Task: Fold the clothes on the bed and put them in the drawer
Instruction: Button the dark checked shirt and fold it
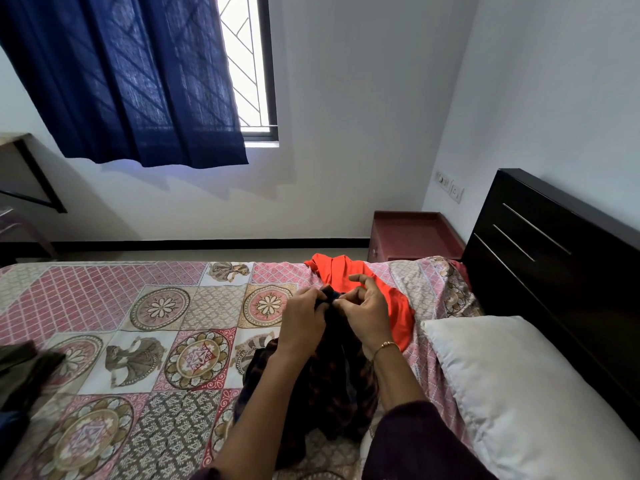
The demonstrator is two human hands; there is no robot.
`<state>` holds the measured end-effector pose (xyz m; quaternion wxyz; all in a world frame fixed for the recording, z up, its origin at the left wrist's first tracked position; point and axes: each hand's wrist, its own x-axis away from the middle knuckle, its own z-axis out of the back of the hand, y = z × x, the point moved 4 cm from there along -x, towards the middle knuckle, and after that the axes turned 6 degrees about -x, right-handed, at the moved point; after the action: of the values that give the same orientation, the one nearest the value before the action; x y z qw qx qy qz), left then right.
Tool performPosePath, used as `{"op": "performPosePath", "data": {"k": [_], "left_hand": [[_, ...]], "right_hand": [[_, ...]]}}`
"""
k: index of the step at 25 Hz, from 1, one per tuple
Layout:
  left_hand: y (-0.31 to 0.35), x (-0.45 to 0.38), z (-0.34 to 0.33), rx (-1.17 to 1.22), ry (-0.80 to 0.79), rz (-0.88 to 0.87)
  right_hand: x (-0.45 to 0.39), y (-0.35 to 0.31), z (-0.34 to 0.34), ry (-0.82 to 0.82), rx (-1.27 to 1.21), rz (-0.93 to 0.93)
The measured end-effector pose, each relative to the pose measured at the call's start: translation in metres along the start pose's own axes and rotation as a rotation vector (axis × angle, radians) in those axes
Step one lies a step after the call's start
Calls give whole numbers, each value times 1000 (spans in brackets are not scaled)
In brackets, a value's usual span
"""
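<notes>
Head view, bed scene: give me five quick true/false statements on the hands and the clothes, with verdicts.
1. Both hands hold the dark patterned garment at its top edge. True: the left hand and the right hand pinch it there.
2. The orange garment is neatly folded. False: it lies loose and rumpled on the bed.
3. The orange garment lies beyond the hands, towards the bedside cabinet. True.
4. The white pillow lies at the left edge of the bed. False: it lies on the right, against the dark headboard.
5. The blue curtain covers the whole window. False: a strip of grille shows at its right.
</notes>
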<state>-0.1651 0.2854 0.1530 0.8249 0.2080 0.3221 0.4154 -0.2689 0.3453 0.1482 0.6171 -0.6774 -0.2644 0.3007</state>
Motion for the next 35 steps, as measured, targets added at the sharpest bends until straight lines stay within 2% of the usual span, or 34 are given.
{"op": "performPosePath", "data": {"k": [3,4,7,8,10,12,15,17,20,24,27,29,31,33,35], "left_hand": [[-1,0,1,114,-57,82],[-3,2,1,266,-108,194],[-2,14,-8,995,-325,646],[0,18,-9,1135,-361,732],[0,20,-10,1263,-353,793],[-2,16,-6,1355,-272,779],[-6,12,1,1435,-194,728],[-5,10,4,1437,-163,670],[-4,7,9,1325,-74,549],[9,0,18,1141,-85,369],[3,-7,22,979,-91,302],[-13,-7,12,843,-176,275],[-21,2,-2,838,-267,392],[-23,8,-6,693,-112,504],[-15,8,0,322,53,390]], "right_hand": [[1,-2,2,-48,-46,34],[2,-3,2,-71,-59,51],[4,0,3,-126,-123,59],[5,2,2,-126,-154,46],[7,6,1,-95,-175,36],[8,8,-2,-68,-103,64],[8,4,-1,-2,73,214],[8,2,2,69,176,346],[15,4,-6,-46,193,398],[19,22,-9,-95,232,312],[13,18,-8,-183,-9,121],[12,13,-6,-213,-200,-15],[13,15,-6,-175,-314,-109],[13,20,-7,-73,-386,-183],[10,23,-5,40,-419,-224]]}}
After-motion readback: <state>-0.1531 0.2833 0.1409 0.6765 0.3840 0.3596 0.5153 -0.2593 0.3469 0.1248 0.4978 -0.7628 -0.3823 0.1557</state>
